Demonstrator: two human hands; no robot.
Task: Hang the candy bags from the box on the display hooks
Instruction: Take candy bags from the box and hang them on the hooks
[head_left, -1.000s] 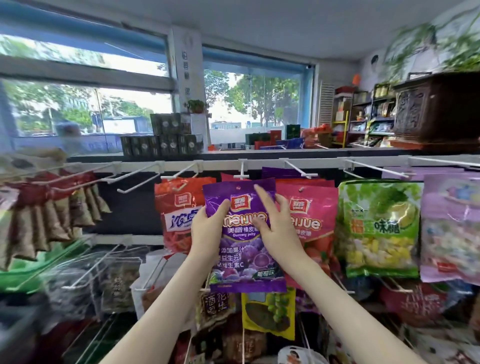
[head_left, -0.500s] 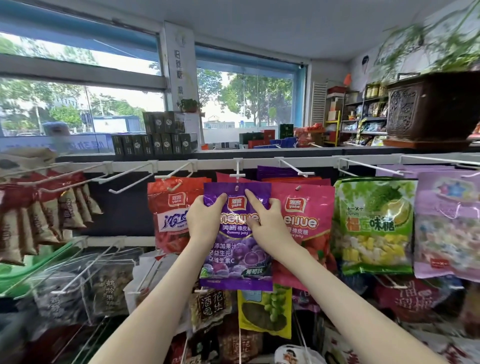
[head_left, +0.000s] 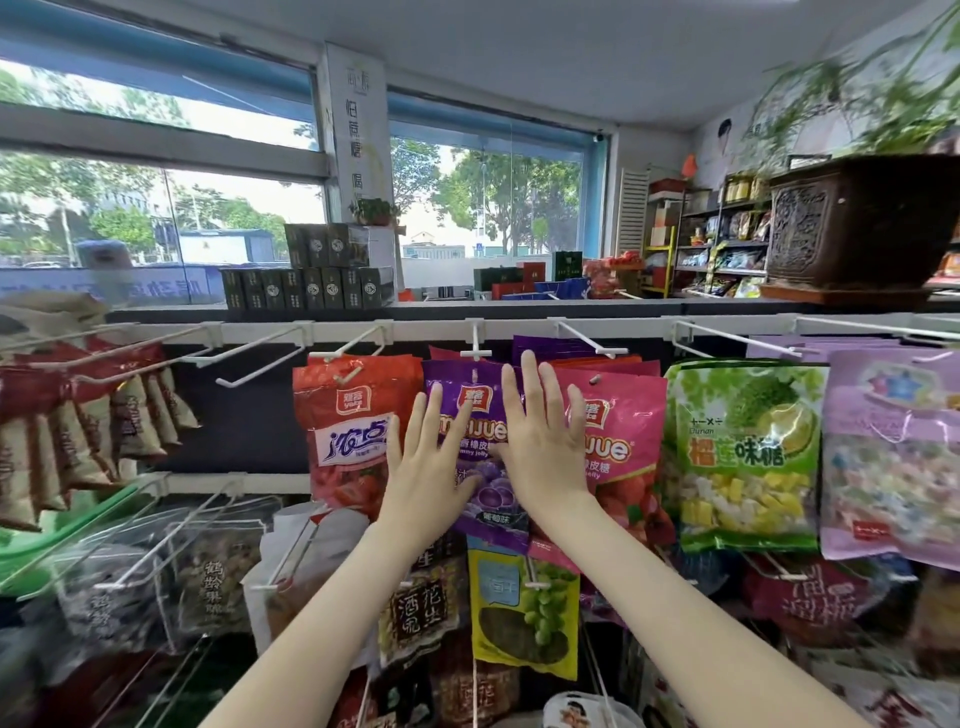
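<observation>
A purple grape gummy candy bag (head_left: 470, 384) hangs from the white centre display hook (head_left: 476, 353) on the top rail. My left hand (head_left: 423, 467) lies flat on the bag's left side with straight, spread fingers. My right hand (head_left: 543, 436) lies flat on its right side, fingers straight and reaching up toward the hook. Both palms cover much of the bag's front. An orange-red candy bag (head_left: 353, 415) hangs to its left and a pink candy bag (head_left: 623, 431) to its right. The box is not in view.
A green durian candy bag (head_left: 743, 452) and a lilac bag (head_left: 893, 457) hang further right. Bare white hooks (head_left: 260, 358) jut out left of centre, with brown snack packs (head_left: 78, 415) at far left. Lower hooks carry a raisin bag (head_left: 524, 613) and dark snack bags.
Both hands held the purple bag by its top corners and lifted it to the centre hook. Now the bag hangs there and both hands have let go, lying flat on its front.
</observation>
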